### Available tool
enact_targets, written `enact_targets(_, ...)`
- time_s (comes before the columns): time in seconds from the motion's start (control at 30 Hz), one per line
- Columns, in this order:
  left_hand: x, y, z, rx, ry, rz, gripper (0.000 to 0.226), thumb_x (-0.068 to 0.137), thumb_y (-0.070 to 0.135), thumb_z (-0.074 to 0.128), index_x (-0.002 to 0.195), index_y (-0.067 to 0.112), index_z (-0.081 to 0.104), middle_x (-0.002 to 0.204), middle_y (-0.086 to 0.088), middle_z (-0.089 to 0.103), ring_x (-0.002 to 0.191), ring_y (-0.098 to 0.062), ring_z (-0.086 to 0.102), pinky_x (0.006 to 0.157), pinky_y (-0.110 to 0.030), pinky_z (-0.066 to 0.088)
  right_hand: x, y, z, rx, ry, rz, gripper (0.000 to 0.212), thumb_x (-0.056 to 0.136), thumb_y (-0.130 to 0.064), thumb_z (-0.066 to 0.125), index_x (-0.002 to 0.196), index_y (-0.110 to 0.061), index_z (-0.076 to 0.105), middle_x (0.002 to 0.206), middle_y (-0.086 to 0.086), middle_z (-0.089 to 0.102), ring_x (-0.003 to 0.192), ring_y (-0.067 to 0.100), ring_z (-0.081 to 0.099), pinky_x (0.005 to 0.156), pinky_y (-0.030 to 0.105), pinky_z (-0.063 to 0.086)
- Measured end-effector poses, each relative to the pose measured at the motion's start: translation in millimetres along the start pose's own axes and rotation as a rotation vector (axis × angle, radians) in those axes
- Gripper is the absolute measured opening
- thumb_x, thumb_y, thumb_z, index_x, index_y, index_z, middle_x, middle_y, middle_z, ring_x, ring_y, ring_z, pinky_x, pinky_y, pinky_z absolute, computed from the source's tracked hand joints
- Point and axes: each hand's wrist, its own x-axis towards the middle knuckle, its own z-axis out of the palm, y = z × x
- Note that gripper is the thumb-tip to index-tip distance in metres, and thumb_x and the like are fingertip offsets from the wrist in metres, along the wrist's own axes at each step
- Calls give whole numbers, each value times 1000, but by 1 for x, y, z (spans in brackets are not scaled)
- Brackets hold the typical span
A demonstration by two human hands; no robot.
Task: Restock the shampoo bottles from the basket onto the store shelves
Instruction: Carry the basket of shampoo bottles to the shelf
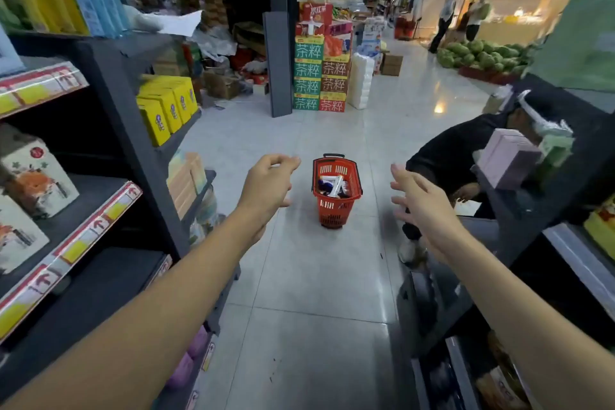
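Observation:
A red plastic basket [336,210] stands on the tiled aisle floor ahead of me, with a black handle at its far end. White and dark bottles [333,186] lie inside it. My left hand [266,188] is stretched forward to the left of the basket, fingers loosely curled and holding nothing. My right hand [421,201] reaches forward to the right of the basket, fingers spread and empty. Both hands hover in the air, well short of the basket.
Dark shelves [100,210] with boxed goods line the left side; another shelf unit [539,196] stands on the right. A person in black [449,156] crouches beside the right shelf near the basket. Stacked drink cartons [321,76] and a grey pillar [278,63] stand further down.

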Motion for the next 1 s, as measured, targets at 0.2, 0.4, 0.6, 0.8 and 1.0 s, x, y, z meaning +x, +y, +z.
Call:
enact_targets(0.2, 122, -36, -4, 19, 14, -61, 32, 96, 40, 58, 123, 23, 57, 125, -2, 60, 107, -22, 64, 85, -44, 61, 105, 27, 56, -27, -12, 61, 44, 92, -66, 54, 125, -37, 56, 119, -15, 61, 114, 12, 59, 84, 29, 50)
enact_targets(0.4, 256, -45, 8, 9, -31, -161, 30, 95, 36, 60, 121, 21, 59, 125, -7, 62, 109, -25, 65, 88, -48, 60, 221, 28, 96, -33, 34, 104, 34, 95, -58, 55, 118, -32, 61, 108, -22, 62, 112, 6, 61, 93, 33, 54)
enact_targets(0.6, 375, -47, 44, 8, -67, -210, 26, 95, 33, 59, 118, 21, 60, 120, -2, 64, 109, -24, 64, 87, -46, 60, 333, 27, 104, -26, 100, 131, 37, 96, -57, 55, 122, -31, 60, 112, -19, 63, 111, 6, 61, 97, 36, 53)
enact_targets(0.8, 501, -73, 103, 28, -87, -255, 28, 96, 34, 59, 121, 22, 58, 123, -2, 62, 110, -21, 63, 82, -40, 61, 459, 74, 99, -46, 154, 217, 47, 97, -55, 55, 131, -23, 60, 127, -6, 62, 117, 15, 60, 96, 37, 54)
enact_targets(1.0, 638, -82, 163, 71, -31, -294, 28, 95, 33, 60, 121, 23, 56, 124, -3, 61, 111, -22, 62, 81, -39, 61, 603, 116, 97, 107, 162, 316, 17, 100, -44, 56, 99, -29, 62, 99, -11, 66, 92, 7, 64, 71, 23, 52)
